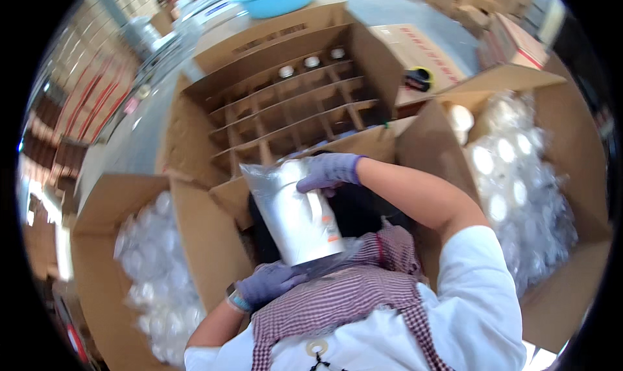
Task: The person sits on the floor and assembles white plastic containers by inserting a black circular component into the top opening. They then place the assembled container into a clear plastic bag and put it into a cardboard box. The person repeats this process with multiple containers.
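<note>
A white bottle (302, 218) with orange marks lies tilted inside a clear plastic bag (259, 183) in front of my apron. My right hand (329, 173), in a purple-grey glove, is closed around the bottle's upper end through or over the film. Down at the bag's lower end, my left hand (271, 284), gloved alike, pinches the edge of the plastic; its fingertips are partly hidden. Just beyond is an open carton (188, 131) with cardboard dividers (295, 116). Several white-capped bottles (312, 62) stand in its far row of cells.
An open carton (97, 241) of bagged white items (156, 254) stands at left. Another open carton (584, 196) at right holds bagged bottles (509, 157). Behind are a blue basin (276, 0), a roll of tape (418, 79) on flat cardboard (409, 43), and a box (513, 43).
</note>
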